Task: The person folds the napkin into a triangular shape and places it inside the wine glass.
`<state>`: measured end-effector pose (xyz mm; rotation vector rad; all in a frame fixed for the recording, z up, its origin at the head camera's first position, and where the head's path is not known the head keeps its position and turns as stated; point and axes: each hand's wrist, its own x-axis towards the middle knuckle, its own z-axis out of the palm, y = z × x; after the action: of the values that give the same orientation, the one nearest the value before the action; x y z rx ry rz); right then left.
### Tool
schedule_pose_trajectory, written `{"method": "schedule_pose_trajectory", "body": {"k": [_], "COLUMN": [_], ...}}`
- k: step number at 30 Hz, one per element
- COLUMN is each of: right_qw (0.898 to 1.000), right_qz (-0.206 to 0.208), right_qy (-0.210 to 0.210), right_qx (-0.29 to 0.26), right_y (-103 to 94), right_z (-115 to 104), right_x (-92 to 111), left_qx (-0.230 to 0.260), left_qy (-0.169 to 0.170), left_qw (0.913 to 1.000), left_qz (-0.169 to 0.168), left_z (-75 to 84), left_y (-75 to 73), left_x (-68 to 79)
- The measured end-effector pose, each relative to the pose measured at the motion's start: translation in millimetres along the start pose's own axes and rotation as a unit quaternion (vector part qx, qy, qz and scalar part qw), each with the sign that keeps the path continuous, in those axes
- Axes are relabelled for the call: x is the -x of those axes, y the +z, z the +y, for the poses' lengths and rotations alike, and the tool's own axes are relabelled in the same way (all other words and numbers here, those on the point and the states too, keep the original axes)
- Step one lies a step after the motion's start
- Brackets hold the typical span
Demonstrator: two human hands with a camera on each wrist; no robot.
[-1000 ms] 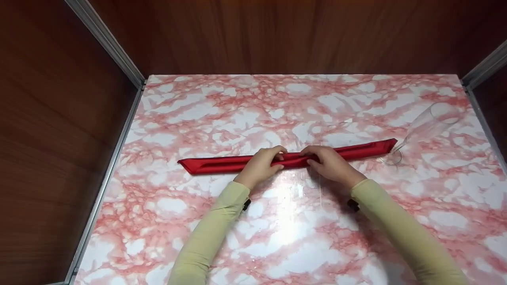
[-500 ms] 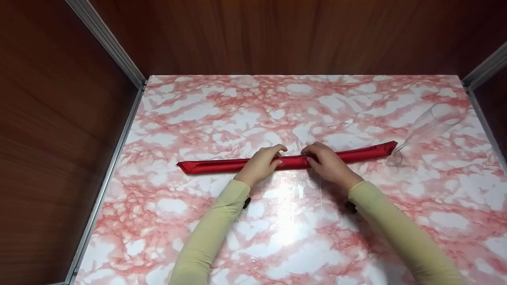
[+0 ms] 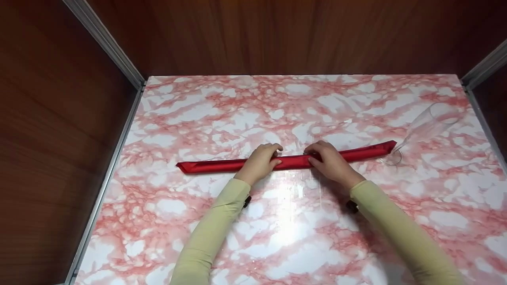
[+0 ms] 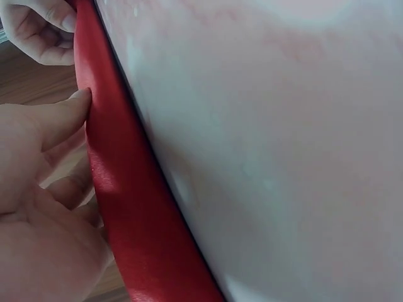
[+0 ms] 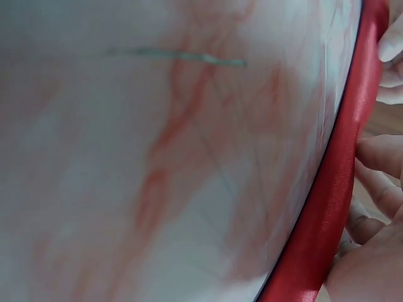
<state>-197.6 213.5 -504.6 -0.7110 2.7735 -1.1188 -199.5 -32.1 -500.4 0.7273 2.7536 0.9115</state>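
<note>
A red satin cloth [image 3: 293, 162] lies rolled into a long, narrow strip across the middle of the table, its ends pointed. My left hand [image 3: 256, 167] holds it left of centre, thumb on the near side and fingers reaching over to the far side. Just to the right, my right hand [image 3: 329, 163] grips the roll in the same way, a short stretch of cloth showing between the two. The left wrist view has the left thumb [image 4: 72, 113] pressed at the cloth's edge. In the right wrist view, the right hand's fingers [image 5: 381, 154] meet the cloth's near edge.
A clear champagne flute [image 3: 422, 126] stands to the right, its round foot beside the cloth's right end. The tabletop [image 3: 190, 221] has a red and white marbled pattern. Dark wood panels [image 3: 293, 39] with metal edging close in the back and both sides.
The cloth's open fold at the middle has been turned over, leaving a smoother, rounder roll. Both hands stay on it, now slightly farther apart. The flute has not moved.
</note>
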Motion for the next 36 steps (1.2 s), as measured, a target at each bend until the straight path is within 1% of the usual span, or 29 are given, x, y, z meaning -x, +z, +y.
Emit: {"method": "schedule_pose_trajectory", "body": {"k": [8,13,16,23,26,28,33,36], "right_qw": [1.000,1.000,1.000,0.999,0.999,0.998,0.997,0.996], "right_qz": [0.000,-0.003,-0.004,-0.008,-0.019,-0.029,-0.052,-0.066], "right_qy": [0.008,0.022,0.028,0.028,0.030,0.033,0.039,0.035], "right_qx": [-0.004,-0.009,-0.011,-0.023,-0.028,-0.038,-0.053,-0.048], "right_y": [-3.3,-6.5,-7.7,-9.0,-9.5,-9.6,-8.3,-6.8], "right_z": [1,3,3,3,2,1,-4,-7], "right_x": [3,4,5,3,1,0,-6,-9], "left_qx": [0.031,0.056,0.072,0.120,0.128,0.128,0.119,0.113], "left_qy": [-0.014,-0.032,-0.037,-0.056,-0.063,-0.060,-0.037,-0.029], "left_qw": [0.9993,0.9978,0.9967,0.9910,0.9895,0.9896,0.9922,0.9932], "left_qz": [-0.013,-0.013,-0.011,-0.021,-0.025,-0.024,-0.013,-0.007], "left_z": [1.4,1.9,1.2,1.6,2.7,3.5,3.9,3.1], "left_y": [-0.3,-0.3,0.1,-0.4,-1.2,-1.4,-1.5,-0.8], "left_x": [-2.1,-2.6,-3.4,-4.4,-5.0,-5.7,-7.0,-7.2]}}
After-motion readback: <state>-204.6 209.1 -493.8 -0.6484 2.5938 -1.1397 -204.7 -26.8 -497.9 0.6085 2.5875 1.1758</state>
